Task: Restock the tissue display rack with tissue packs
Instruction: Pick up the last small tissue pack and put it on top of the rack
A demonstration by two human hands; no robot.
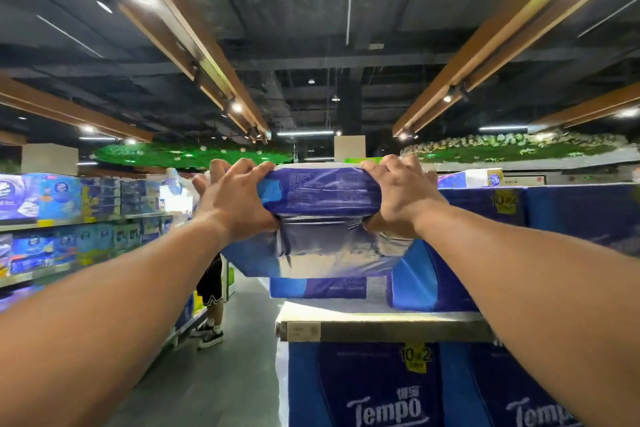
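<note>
A large blue and purple tissue pack (320, 218) is held up at head height in front of me. My left hand (235, 198) grips its left end and my right hand (398, 196) grips its right end, fingers curled over the top edge. The pack hangs just above another blue pack (318, 287) lying on the display rack's shelf board (381, 322). More blue packs (429, 274) stand on the shelf to the right, and packs marked Tempo (381, 392) fill the level below.
A long shelf of tissue goods (69, 218) runs along the left side of the aisle. A person in black shorts and sneakers (211, 305) stands in the aisle beyond my left arm. Grey floor (214, 374) lies between the two racks.
</note>
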